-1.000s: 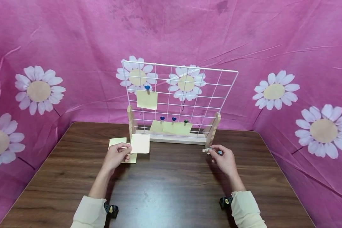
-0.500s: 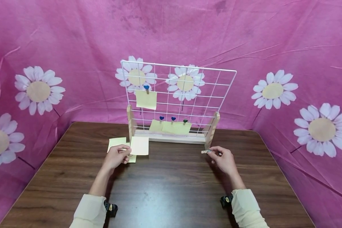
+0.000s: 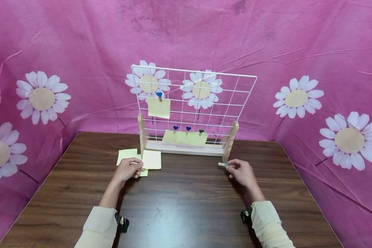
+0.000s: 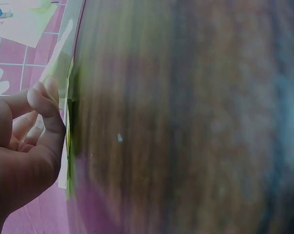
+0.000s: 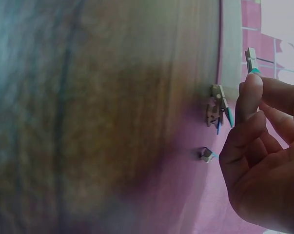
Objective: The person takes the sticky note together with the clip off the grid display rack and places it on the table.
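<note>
My left hand point(image 3: 128, 169) pinches a pale yellow sticky note point(image 3: 152, 159) at its left edge, in front of the left foot of a white wire grid point(image 3: 192, 71) on a wooden stand. More yellow notes point(image 3: 127, 153) lie on the table behind that hand. By the stand's right foot, my right hand point(image 3: 241, 172) pinches a small wooden clothespin point(image 3: 222, 164) between thumb and fingertips. In the right wrist view this clothespin point(image 5: 251, 54) shows a teal end, partly covered by the fingers. Loose clothespins point(image 5: 217, 109) lie on the table beyond the hand.
A yellow note point(image 3: 159, 109) hangs on the grid's left side under a blue heart clothespin point(image 3: 159, 94). Lower down, overlapping notes point(image 3: 192, 138) hang from blue and green heart clips. The brown wooden table point(image 3: 179, 206) meets a pink daisy-print cloth point(image 3: 96, 51) behind.
The left hand's note has sunk slightly toward the table. The right hand's clothespin has shifted a little left. Both hands keep their hold, and the grid stays in place.
</note>
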### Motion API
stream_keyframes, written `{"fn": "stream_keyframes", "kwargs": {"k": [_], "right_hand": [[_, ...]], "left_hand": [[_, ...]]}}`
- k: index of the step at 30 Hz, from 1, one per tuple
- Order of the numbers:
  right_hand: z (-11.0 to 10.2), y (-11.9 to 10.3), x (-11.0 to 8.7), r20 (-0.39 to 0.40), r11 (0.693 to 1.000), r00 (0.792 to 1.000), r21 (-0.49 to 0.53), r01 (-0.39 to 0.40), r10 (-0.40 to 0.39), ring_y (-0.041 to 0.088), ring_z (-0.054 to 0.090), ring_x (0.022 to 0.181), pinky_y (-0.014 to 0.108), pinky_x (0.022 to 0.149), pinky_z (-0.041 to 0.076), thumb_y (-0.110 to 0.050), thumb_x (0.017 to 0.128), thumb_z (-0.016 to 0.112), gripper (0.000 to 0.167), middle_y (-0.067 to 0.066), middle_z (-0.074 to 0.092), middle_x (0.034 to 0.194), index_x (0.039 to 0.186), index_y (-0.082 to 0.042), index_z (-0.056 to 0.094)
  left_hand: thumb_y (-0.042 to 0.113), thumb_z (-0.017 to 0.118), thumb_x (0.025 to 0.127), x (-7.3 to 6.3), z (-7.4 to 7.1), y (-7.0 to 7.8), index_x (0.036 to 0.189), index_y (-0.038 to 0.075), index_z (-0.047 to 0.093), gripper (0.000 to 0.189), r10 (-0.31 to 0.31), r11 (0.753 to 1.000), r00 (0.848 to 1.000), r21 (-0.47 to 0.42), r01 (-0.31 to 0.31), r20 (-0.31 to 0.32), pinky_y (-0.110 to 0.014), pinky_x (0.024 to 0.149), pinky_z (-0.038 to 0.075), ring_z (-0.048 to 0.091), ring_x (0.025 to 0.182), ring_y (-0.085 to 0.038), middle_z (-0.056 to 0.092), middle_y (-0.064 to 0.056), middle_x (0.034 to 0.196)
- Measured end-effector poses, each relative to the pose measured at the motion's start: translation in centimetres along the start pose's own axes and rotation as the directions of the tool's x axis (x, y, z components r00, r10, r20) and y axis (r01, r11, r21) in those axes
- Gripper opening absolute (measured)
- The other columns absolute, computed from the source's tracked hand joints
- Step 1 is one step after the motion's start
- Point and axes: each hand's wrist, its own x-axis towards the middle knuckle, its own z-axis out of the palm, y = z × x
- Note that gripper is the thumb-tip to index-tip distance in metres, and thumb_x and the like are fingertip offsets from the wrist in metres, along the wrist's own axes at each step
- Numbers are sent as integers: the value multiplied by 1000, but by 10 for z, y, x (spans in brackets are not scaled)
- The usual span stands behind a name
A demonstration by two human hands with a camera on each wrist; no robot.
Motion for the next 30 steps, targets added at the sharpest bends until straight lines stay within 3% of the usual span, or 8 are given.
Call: {"fn": "stream_keyframes", "kwargs": {"k": [12, 19, 30], "right_hand": [[2, 5, 4, 66, 999, 997, 15, -39, 38, 15, 64, 58, 22, 48, 46, -1, 93, 70, 12, 10, 71, 81, 103, 5, 70], [2, 7, 8, 89, 1000, 996, -21, -16, 18, 16, 65, 59, 24, 56, 52, -2, 91, 72, 12, 7, 71, 79, 101, 4, 71], [4, 6, 9, 106, 998, 994, -65, -11, 18, 16, 65, 57, 26, 56, 55, 0, 88, 73, 10, 6, 71, 78, 98, 2, 72]], "left_hand": [[1, 61, 98, 4, 2, -2, 106, -15, 63, 19, -11, 999, 1000, 52, 12, -22, -17, 48, 47, 52, 55, -7, 71, -9, 75], [1, 61, 96, 5, 4, 1, 103, -14, 64, 17, -9, 996, 999, 91, 13, -47, -16, 46, 44, 52, 52, -7, 71, -11, 74], [0, 59, 94, 8, 3, -2, 100, -12, 66, 15, -32, 991, 998, 127, 39, -59, -17, 45, 38, 48, 49, -6, 69, -6, 69]]}}
